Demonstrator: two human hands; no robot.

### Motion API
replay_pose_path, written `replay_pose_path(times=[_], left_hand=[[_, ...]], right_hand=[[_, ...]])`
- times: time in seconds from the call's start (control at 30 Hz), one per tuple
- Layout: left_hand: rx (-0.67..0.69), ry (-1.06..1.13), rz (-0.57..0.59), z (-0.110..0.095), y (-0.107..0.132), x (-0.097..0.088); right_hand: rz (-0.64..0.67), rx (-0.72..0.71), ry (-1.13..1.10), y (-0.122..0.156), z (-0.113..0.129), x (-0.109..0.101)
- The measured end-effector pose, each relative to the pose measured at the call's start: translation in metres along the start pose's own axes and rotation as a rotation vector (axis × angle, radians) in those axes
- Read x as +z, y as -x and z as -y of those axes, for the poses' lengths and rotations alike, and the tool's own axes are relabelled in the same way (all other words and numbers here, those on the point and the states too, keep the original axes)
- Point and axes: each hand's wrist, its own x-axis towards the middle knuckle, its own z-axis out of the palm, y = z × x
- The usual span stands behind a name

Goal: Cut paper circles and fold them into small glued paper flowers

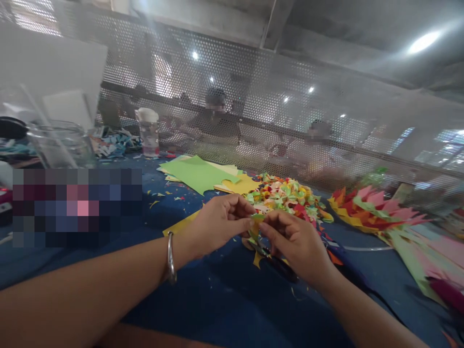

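My left hand (217, 222) and my right hand (293, 239) meet above the blue table. Between their pinched fingertips is a small yellow-green piece of paper (256, 223), held from both sides. A silver bangle (171, 256) circles my left wrist. Just beyond the hands lies a heap of small folded paper pieces (290, 193) in green, yellow, red and pink. Under my left hand a yellow paper strip (183, 224) rests on the table. A dark object, perhaps scissors (282, 268), is partly hidden below my right hand.
Green paper sheets (199, 174) lie behind the hands, with a yellow sheet (242, 185) beside them. At right are layered pointed paper shapes (373, 208). A glass jar (60, 145) and a lidded cup (148, 133) stand at left. A perforated screen (250, 96) borders the table, people behind it.
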Motion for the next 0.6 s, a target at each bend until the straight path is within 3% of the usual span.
replay_pose_path(times=[0.2,0.6], left_hand=[[-0.220,0.245,0.017,-0.009,0.005,0.003],[-0.314,0.526,0.137,-0.006,0.001,-0.001]], right_hand=[[-0.047,-0.025,0.102,0.001,0.001,0.000],[-0.037,-0.035,0.063,0.000,0.004,0.000]])
